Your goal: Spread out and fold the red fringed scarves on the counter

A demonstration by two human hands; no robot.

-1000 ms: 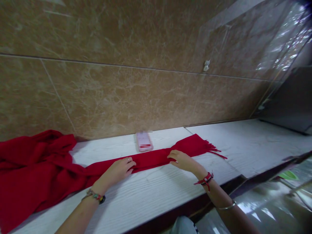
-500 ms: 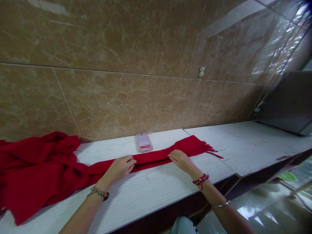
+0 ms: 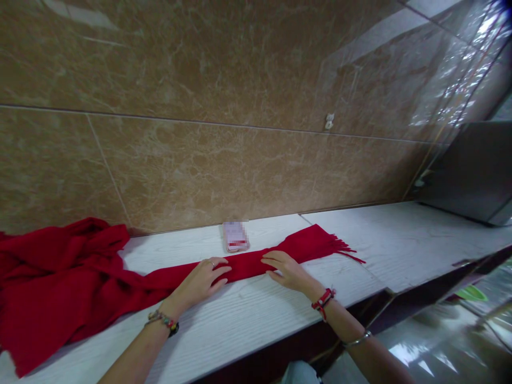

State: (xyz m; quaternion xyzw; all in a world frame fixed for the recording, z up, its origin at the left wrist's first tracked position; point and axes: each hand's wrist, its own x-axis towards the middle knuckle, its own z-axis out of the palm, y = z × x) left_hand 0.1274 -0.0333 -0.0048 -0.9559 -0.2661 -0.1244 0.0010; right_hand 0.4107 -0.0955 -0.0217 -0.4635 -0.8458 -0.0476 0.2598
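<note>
A long red scarf lies along a white wood-grain counter. Its fringed end points right and the rest is bunched in a heap at the left. My left hand rests flat on the narrow folded strip, fingers stretched out, a ring on one finger. My right hand lies flat on the strip a little to the right, fingers spread. Both wrists wear bracelets.
A small pink box sits on the counter behind the scarf, against the brown marble-tiled wall. A dark grey appliance stands at the far right. The counter's dark front edge drops to a glossy floor.
My right hand has slid left along the scarf toward my left hand. The left hand has moved slightly right and flattened. The view has shifted a little.
</note>
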